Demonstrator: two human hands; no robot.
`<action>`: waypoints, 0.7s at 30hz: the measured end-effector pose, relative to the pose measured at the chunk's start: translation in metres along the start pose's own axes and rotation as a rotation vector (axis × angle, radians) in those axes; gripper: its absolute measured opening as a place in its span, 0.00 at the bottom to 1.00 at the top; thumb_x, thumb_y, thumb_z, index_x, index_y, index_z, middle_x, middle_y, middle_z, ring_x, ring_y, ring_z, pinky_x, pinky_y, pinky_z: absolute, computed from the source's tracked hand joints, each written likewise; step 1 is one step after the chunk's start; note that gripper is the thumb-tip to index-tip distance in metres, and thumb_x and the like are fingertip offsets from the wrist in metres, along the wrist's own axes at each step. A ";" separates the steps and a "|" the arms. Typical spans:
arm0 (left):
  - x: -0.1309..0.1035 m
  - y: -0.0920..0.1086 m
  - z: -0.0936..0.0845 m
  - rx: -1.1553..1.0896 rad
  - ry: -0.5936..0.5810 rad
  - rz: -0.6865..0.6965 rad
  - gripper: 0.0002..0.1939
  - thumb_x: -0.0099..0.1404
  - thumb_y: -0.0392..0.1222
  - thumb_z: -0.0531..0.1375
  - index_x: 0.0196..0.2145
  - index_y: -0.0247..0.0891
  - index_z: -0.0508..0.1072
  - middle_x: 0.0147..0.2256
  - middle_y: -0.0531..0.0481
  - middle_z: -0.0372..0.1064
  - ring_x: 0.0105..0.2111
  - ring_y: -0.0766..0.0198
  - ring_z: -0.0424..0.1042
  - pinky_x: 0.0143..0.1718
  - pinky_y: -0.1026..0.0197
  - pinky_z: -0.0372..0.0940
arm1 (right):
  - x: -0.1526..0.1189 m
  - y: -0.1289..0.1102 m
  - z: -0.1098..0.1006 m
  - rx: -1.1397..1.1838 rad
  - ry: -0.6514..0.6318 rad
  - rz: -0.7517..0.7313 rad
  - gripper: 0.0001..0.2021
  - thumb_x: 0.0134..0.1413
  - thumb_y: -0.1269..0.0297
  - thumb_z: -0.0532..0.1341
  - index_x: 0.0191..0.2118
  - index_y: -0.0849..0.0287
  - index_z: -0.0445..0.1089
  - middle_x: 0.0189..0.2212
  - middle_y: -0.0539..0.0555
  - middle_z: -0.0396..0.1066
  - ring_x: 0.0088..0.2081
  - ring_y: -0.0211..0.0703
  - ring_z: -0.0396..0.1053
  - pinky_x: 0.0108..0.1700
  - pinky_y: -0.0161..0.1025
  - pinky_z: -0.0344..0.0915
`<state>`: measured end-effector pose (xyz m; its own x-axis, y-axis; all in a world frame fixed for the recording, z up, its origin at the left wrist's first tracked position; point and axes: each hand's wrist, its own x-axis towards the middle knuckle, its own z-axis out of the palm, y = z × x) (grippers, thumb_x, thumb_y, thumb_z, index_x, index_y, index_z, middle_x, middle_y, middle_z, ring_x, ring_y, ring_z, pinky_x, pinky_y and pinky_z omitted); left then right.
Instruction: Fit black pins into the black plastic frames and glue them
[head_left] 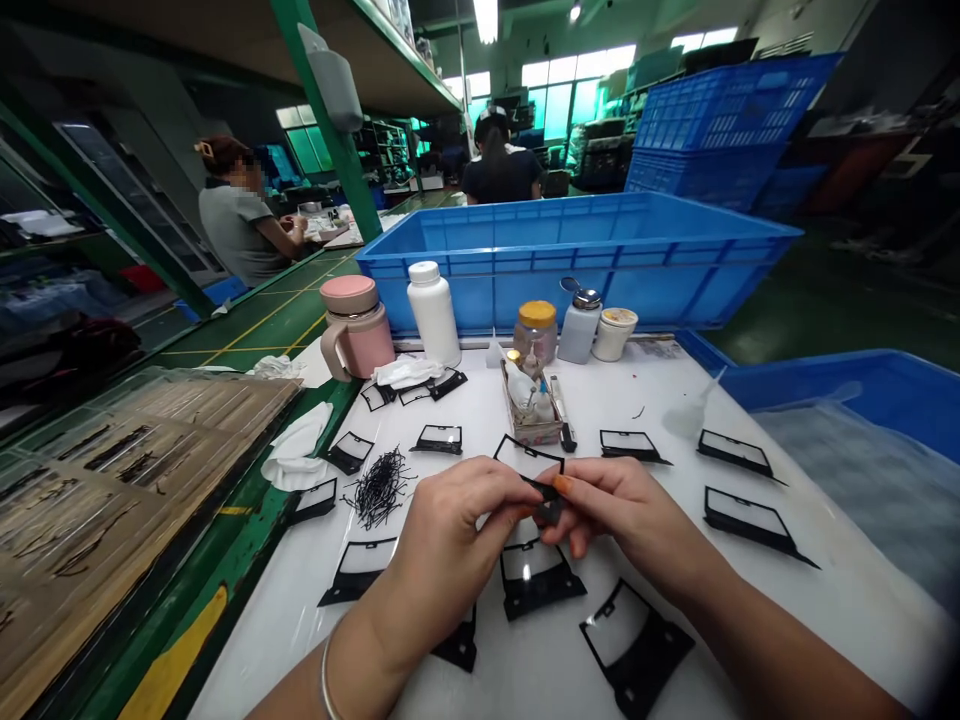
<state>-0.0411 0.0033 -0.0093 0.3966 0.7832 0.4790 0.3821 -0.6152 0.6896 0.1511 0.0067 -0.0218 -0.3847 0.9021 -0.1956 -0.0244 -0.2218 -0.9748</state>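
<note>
Above the white tabletop (pixel 285 600), both hands pinch one black plastic frame (pixel 534 451) with a clear window. My left hand (pixel 457 510) is closed, thumb and forefinger meeting at the frame's lower edge. Opposite it, my right hand (pixel 619 505) grips the same edge, fingers curled beneath. Fingers partly cover the held part, so any small piece between them cannot be made out. Similar black frames lie around: one just under my hands (pixel 541 592), another at the front (pixel 641 655), several at either side. A pile of thin black strips (pixel 380 488) sits left of my left hand.
Behind stand a pink mug (pixel 367 330), a white bottle (pixel 433 315), a pump bottle (pixel 580 328) and a small box of tools (pixel 534 425). A large blue crate (pixel 577 255) borders the back; a blue bin (pixel 892 385) is at right. Two people work farther off.
</note>
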 end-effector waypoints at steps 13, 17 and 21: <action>-0.003 0.001 0.000 0.320 -0.058 0.058 0.06 0.67 0.33 0.56 0.34 0.38 0.73 0.33 0.49 0.73 0.34 0.61 0.66 0.37 0.57 0.61 | 0.002 0.005 0.001 -0.029 0.024 -0.001 0.18 0.57 0.52 0.61 0.42 0.64 0.75 0.25 0.57 0.77 0.26 0.40 0.74 0.27 0.33 0.68; -0.002 0.002 0.000 0.326 -0.077 0.058 0.06 0.67 0.33 0.55 0.34 0.37 0.72 0.33 0.49 0.72 0.35 0.61 0.64 0.39 0.56 0.59 | 0.000 0.001 0.003 -0.040 0.011 -0.014 0.17 0.56 0.53 0.61 0.40 0.64 0.75 0.24 0.56 0.76 0.27 0.40 0.74 0.27 0.33 0.68; -0.001 0.004 0.002 0.330 -0.071 0.072 0.05 0.67 0.33 0.56 0.34 0.36 0.71 0.33 0.49 0.71 0.36 0.61 0.63 0.40 0.56 0.59 | -0.002 -0.003 0.005 -0.052 0.013 -0.030 0.16 0.56 0.53 0.61 0.36 0.63 0.75 0.23 0.56 0.76 0.25 0.39 0.73 0.26 0.32 0.68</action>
<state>-0.0387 0.0002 -0.0079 0.4846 0.7358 0.4731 0.5959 -0.6736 0.4372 0.1470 0.0034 -0.0182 -0.3723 0.9130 -0.1669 0.0123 -0.1750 -0.9845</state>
